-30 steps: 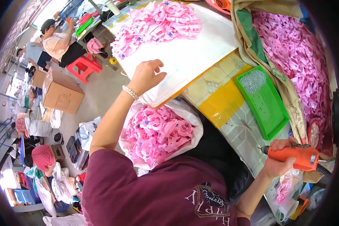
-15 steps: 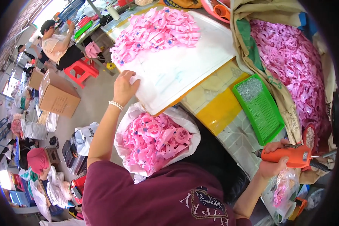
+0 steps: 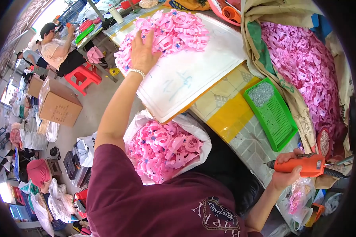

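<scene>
The pink pile [image 3: 180, 33] sits on the far part of the white board [image 3: 201, 67], its long axis running left to right and leaning a little farther away at the right end. The left hand [image 3: 143, 55] is much the nearer one, reaching over the pile's left, near side with its fingers spread and nothing gripped; from where I stand I can't tell whether the fingertips touch or hover. Between pile and near edge, a broad stretch of white board shows, and its near corner points at the white sack [image 3: 205, 147] of pink parts by the person's lap. Well off to the near right, the right hand [image 3: 285, 177] is wrapped around an orange screwdriver [image 3: 302, 166], bit pointing left. The green tray [image 3: 276, 125] lies just beyond it, with the tan sack [image 3: 302, 118] bordering the right side.
</scene>
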The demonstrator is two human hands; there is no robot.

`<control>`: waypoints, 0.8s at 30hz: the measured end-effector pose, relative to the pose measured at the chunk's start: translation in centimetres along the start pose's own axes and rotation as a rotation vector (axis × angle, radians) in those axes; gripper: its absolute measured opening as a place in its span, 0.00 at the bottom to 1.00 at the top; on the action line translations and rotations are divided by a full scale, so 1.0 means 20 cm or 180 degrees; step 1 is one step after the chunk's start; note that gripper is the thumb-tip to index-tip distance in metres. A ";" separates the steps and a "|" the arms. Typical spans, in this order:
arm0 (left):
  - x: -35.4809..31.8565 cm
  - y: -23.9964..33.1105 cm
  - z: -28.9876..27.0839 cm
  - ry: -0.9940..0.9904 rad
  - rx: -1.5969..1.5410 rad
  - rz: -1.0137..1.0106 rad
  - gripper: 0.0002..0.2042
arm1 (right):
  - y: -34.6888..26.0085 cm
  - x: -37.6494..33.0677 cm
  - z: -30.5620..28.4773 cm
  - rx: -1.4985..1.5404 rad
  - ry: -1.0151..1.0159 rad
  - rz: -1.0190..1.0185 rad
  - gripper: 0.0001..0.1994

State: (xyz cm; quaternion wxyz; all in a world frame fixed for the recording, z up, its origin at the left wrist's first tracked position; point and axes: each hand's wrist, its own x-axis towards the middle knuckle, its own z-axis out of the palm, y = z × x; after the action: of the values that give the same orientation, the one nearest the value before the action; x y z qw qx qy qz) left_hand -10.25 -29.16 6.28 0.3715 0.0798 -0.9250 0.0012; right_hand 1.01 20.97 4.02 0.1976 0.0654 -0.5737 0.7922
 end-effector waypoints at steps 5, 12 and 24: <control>0.08 -0.02 0.01 -0.0220 0.0363 0.0392 0.42 | 0.02 0.00 0.02 -0.0155 0.0010 -0.0088 0.37; 0.17 0.00 0.06 -0.0500 0.0527 0.0568 0.34 | 0.04 0.01 0.02 -0.0160 0.0015 -0.0080 0.37; 0.19 -0.03 0.11 -0.0805 0.0926 0.0473 0.28 | 0.04 0.01 0.01 -0.0231 0.0132 -0.0101 0.37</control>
State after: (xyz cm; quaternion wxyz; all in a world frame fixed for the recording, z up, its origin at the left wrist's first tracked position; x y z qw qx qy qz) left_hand -14.40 -30.41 7.30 0.2359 0.0636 -0.9577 0.1522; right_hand 0.55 20.64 3.44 0.2242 0.0509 -0.5968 0.7688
